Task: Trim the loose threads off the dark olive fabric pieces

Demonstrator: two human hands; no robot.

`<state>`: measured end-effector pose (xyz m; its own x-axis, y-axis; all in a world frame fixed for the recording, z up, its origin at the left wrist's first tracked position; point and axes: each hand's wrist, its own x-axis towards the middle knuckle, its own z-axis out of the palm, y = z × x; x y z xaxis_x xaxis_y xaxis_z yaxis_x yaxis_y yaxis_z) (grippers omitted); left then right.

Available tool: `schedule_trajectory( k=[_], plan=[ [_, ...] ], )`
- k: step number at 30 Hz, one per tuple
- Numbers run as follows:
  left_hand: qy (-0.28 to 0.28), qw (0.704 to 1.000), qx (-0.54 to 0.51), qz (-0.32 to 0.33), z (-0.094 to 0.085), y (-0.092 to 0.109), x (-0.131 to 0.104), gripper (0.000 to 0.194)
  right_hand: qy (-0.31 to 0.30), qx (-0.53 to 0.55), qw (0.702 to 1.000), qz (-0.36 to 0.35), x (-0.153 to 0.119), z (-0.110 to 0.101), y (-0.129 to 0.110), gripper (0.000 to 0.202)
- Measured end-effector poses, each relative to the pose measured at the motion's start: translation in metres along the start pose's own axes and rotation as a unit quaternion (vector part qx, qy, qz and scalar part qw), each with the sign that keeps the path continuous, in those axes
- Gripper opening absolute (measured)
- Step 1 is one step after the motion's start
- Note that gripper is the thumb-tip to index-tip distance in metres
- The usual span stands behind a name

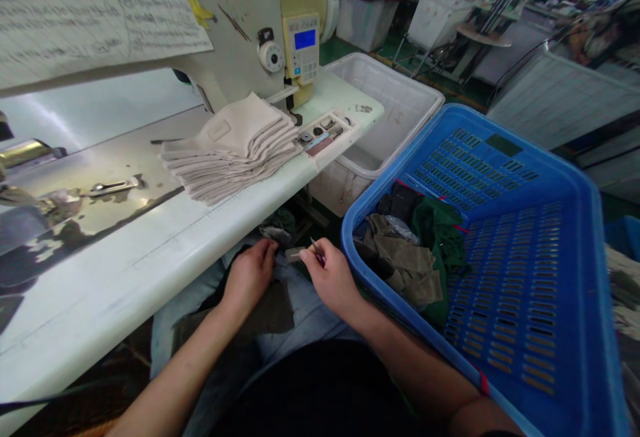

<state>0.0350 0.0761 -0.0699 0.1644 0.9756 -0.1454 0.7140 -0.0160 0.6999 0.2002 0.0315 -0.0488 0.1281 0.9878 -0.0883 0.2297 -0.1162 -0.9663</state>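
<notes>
My right hand (333,277) is closed over my lap, pinching a small grey-brown rectangular cloth piece (294,254) with a pale slit-like mark. A thin pointed metal tool (316,248) also sticks out of its fingers; its kind is not clear. To the left, my left hand (251,270) is closed, with curled fingers at dark cloth by the table edge; its fingertips are partly hidden. Beneath it a dark olive cloth piece (273,310) lies across my lap. Grey-green cloth (280,224) is bunched just beyond the fingers.
A sewing machine (235,24) stands on the white table (150,257), with a stack of beige cloth pieces (235,144) and a small parts tray (327,134). At right, a blue basket (525,237) holds olive and green cloth (405,257). Behind it is a white bin (400,90).
</notes>
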Motion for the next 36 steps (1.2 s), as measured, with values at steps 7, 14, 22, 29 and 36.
schedule_trajectory(
  k=[7, 14, 22, 29, 36],
  plan=[
    [-0.088, 0.994, -0.045, 0.051, 0.033, -0.002, 0.015, 0.022, 0.019, -0.003, 1.0, -0.009, 0.006, -0.007, 0.013, 0.02],
    [-0.154, 0.964, -0.218, 0.014, 0.011, 0.011, -0.003, 0.062, 0.044, -0.05, 0.997, -0.034, 0.008, -0.003, 0.029, 0.019],
    [-0.067, 0.98, -0.186, -0.023, -0.001, 0.023, -0.016, 0.035, 0.049, -0.023, 0.998, -0.02, 0.006, 0.008, 0.031, 0.018],
    [-0.026, 0.982, -0.186, -0.017, -0.005, 0.028, -0.035, 0.034, 0.034, 0.045, 0.995, 0.085, 0.019, 0.032, 0.035, 0.014],
    [-0.04, 0.977, -0.197, -0.067, -0.011, 0.021, -0.035, 0.027, 0.055, 0.011, 0.998, -0.011, 0.012, 0.031, 0.027, 0.016]
  ],
)
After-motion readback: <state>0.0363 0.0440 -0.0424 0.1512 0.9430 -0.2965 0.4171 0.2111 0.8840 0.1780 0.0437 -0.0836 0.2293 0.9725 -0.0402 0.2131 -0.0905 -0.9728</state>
